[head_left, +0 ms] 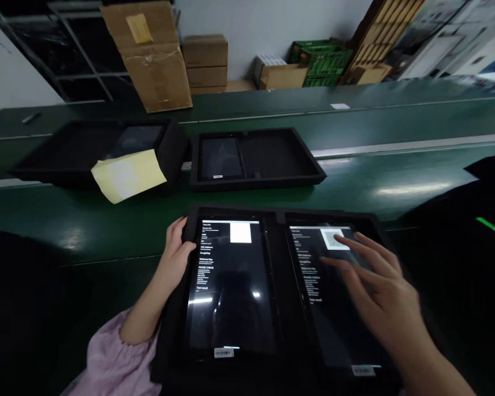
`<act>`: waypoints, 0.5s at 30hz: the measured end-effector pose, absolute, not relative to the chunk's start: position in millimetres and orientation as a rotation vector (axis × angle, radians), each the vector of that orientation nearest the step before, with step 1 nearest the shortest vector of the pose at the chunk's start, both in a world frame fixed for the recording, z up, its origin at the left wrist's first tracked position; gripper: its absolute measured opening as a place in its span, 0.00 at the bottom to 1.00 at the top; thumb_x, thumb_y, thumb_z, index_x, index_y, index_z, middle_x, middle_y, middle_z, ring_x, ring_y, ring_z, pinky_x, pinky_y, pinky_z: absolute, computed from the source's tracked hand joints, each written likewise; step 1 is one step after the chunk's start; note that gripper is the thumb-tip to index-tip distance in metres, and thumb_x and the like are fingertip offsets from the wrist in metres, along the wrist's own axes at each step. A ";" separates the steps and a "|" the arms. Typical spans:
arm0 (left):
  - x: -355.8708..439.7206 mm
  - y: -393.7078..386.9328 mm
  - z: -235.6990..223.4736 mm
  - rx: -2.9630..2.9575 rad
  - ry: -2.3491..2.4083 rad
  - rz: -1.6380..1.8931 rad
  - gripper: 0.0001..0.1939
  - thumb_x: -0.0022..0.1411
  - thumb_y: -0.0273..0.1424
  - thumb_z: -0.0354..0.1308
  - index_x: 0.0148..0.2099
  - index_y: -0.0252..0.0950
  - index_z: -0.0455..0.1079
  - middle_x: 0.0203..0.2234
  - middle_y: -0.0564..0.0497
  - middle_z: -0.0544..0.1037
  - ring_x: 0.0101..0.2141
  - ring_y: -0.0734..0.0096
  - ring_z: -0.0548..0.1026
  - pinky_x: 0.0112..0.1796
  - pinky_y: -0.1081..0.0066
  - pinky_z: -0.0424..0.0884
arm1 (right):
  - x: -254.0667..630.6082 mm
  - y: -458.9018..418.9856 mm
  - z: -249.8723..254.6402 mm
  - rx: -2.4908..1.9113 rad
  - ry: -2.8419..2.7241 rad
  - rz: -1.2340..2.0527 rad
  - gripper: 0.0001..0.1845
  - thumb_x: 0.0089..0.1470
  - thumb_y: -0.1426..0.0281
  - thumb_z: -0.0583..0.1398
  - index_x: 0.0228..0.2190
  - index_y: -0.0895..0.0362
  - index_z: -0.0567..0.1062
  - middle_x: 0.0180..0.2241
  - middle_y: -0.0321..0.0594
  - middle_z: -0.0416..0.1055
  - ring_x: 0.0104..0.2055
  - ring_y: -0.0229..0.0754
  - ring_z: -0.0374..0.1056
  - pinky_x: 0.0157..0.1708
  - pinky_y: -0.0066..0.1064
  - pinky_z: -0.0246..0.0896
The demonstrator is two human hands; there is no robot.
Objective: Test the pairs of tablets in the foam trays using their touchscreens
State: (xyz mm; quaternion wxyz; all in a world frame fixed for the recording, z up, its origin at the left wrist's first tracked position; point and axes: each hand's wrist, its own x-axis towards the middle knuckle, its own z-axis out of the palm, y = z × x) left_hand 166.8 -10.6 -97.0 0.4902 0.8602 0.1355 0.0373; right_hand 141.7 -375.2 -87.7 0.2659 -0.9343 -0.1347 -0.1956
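I have the left hand (175, 256) at the left side of the black tray (281, 215), its grip closed on the rim. The tray sits nearest the camera, by the near side of the green surface (375, 165), carrying the left tablet (233, 308) and the right tablet (342, 324), 2 lit screens with white text and a white square up top. My right hand (385, 291) is over the right tablet, grip loosely spread, holding nothing; I can't tell whether its fingertips touch the glass. Beyond, a shallow tray (280, 157) holds 1 dark tablet (220, 157), with yellow paper (127, 175) to its left.
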 end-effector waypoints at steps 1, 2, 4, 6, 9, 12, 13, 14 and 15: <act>165.8 -10.8 -96.2 2.097 0.326 0.083 0.29 0.58 0.30 0.51 0.63 0.42 0.62 0.64 0.46 0.60 0.67 0.55 0.55 0.68 0.51 0.50 | 141.5 -376.0 -87.9 -2.513 -0.303 -0.557 0.19 0.67 0.61 0.53 0.38 0.50 0.83 0.53 0.42 0.74 0.63 0.59 0.62 0.53 0.56 0.67; 164.9 -11.3 -95.2 2.105 0.324 0.076 0.29 0.58 0.30 0.52 0.63 0.43 0.61 0.64 0.46 0.59 0.67 0.55 0.55 0.68 0.51 0.50 | 141.3 -376.4 -88.1 -2.505 -0.260 -0.562 0.19 0.67 0.60 0.52 0.38 0.50 0.83 0.52 0.41 0.74 0.62 0.58 0.63 0.52 0.55 0.67; 163.4 -12.6 -93.2 2.120 0.325 0.065 0.30 0.58 0.29 0.52 0.63 0.42 0.60 0.64 0.45 0.59 0.67 0.55 0.55 0.67 0.51 0.51 | 140.7 -376.3 -88.8 -2.497 -0.231 -0.534 0.20 0.67 0.59 0.52 0.39 0.49 0.82 0.52 0.41 0.74 0.61 0.58 0.64 0.50 0.54 0.68; 162.5 -13.9 -91.9 2.133 0.318 0.053 0.30 0.58 0.29 0.52 0.64 0.42 0.59 0.64 0.43 0.58 0.67 0.55 0.55 0.67 0.51 0.52 | 140.3 -375.8 -89.5 -2.490 -0.239 -0.513 0.20 0.67 0.59 0.51 0.39 0.48 0.82 0.53 0.40 0.74 0.61 0.57 0.64 0.50 0.53 0.68; 162.1 -14.8 -91.9 2.154 0.284 0.043 0.33 0.59 0.32 0.55 0.66 0.41 0.56 0.65 0.42 0.56 0.68 0.54 0.55 0.66 0.51 0.53 | 140.3 -374.5 -89.2 -2.478 -0.240 -0.517 0.20 0.67 0.58 0.51 0.38 0.49 0.82 0.52 0.41 0.74 0.59 0.56 0.66 0.51 0.53 0.68; 161.7 -14.9 -93.4 2.172 0.262 0.049 0.36 0.58 0.37 0.60 0.66 0.41 0.54 0.65 0.42 0.55 0.68 0.53 0.54 0.66 0.50 0.52 | 140.3 -372.7 -86.8 -2.482 -0.229 -0.534 0.20 0.67 0.59 0.52 0.37 0.49 0.83 0.51 0.40 0.75 0.57 0.54 0.68 0.48 0.49 0.71; 161.5 -14.9 -93.7 2.175 0.259 0.051 0.36 0.58 0.38 0.60 0.66 0.41 0.53 0.65 0.41 0.55 0.67 0.53 0.55 0.66 0.50 0.52 | 140.1 -372.2 -85.8 -2.483 -0.226 -0.542 0.20 0.66 0.59 0.52 0.36 0.49 0.83 0.51 0.40 0.75 0.57 0.54 0.69 0.47 0.48 0.72; 161.3 -15.0 -93.9 2.177 0.255 0.051 0.37 0.59 0.40 0.60 0.67 0.41 0.53 0.65 0.41 0.55 0.67 0.53 0.55 0.66 0.51 0.52 | 140.0 -371.7 -85.0 -2.484 -0.225 -0.545 0.20 0.66 0.59 0.52 0.36 0.49 0.83 0.51 0.41 0.75 0.56 0.54 0.69 0.46 0.47 0.72; 161.0 -15.1 -93.9 2.177 0.253 0.049 0.36 0.59 0.40 0.60 0.67 0.40 0.53 0.65 0.41 0.55 0.67 0.54 0.55 0.66 0.52 0.52 | 139.8 -371.4 -84.5 -2.483 -0.226 -0.545 0.20 0.66 0.59 0.52 0.37 0.50 0.83 0.51 0.41 0.75 0.56 0.54 0.69 0.45 0.47 0.73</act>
